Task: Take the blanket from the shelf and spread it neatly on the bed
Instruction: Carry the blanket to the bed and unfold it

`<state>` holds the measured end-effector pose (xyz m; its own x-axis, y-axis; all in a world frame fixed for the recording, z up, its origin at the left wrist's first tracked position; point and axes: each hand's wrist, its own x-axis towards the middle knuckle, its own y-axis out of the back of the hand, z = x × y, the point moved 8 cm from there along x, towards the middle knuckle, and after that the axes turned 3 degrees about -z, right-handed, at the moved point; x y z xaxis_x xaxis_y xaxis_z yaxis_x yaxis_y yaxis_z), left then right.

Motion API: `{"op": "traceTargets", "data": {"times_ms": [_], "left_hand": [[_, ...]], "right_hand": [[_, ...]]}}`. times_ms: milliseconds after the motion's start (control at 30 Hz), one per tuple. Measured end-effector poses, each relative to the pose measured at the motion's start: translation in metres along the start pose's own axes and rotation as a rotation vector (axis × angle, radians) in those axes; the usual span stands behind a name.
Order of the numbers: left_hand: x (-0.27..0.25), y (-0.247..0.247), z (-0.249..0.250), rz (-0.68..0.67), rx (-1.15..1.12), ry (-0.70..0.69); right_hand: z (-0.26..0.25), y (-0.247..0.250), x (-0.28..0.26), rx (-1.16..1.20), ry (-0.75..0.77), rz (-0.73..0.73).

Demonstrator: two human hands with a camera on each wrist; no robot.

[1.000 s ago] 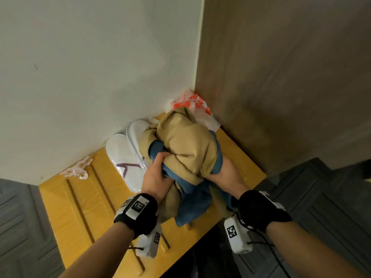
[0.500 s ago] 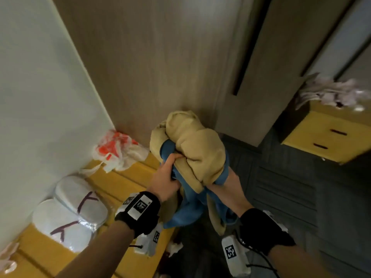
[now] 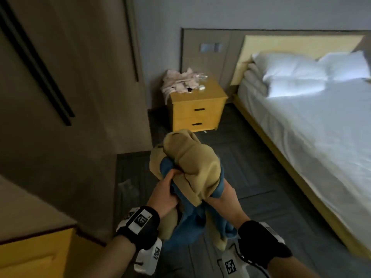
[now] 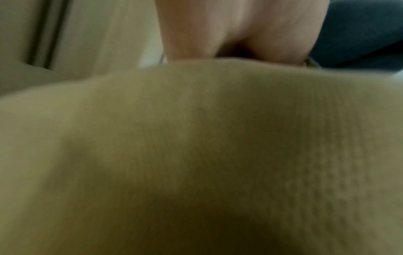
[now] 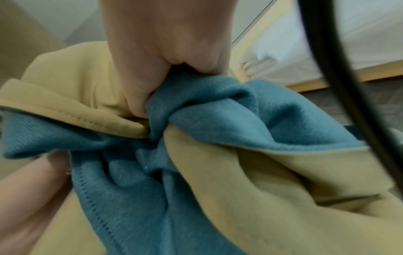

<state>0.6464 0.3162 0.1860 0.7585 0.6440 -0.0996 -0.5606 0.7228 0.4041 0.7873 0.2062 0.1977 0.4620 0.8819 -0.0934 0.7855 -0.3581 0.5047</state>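
A bunched tan and blue blanket hangs in the air between both my hands, above the dark floor. My left hand grips its left side, thumb pressed into the folds. My right hand grips it from beneath on the right. In the right wrist view my right hand clenches blue and tan folds of the blanket. The left wrist view is filled by tan blanket with my left hand above it. The bed, white sheet and pillows, lies at the right.
A yellow nightstand with crumpled pale cloth on top stands ahead, left of the bed. A brown wardrobe fills the left. A yellow shelf corner shows at bottom left. Dark floor lies between me and the bed.
The view has swung right, away from the yellow shelf and slippers toward the bed and nightstand. Both hands keep the same grip on the blanket, now carried off the shelf.
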Motion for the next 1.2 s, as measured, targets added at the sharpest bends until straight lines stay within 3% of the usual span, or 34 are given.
{"op": "traceTargets", "data": {"times_ms": [300,533,767,933,1200], "left_hand": [[0.163,-0.191,0.097,-0.374,-0.012,-0.155],[0.305,-0.339,0.174,-0.632,0.060,-0.258],[0.405,-0.492,0.265,-0.860,0.166,-0.399],[0.448,-0.599,0.316,-0.976,0.122,-0.466],[0.528,-0.764,0.386,-0.984,0.197,-0.498]], "right_hand": [[0.123,0.200,-0.001,0.059,-0.207,0.409],[0.210,0.347,0.027,0.098,-0.355,0.660],[0.280,0.489,0.023,0.134,-0.482,0.916],[0.338,0.579,0.015,0.136,-0.552,1.006],[0.446,0.733,0.021,0.148,-0.596,1.037]]}}
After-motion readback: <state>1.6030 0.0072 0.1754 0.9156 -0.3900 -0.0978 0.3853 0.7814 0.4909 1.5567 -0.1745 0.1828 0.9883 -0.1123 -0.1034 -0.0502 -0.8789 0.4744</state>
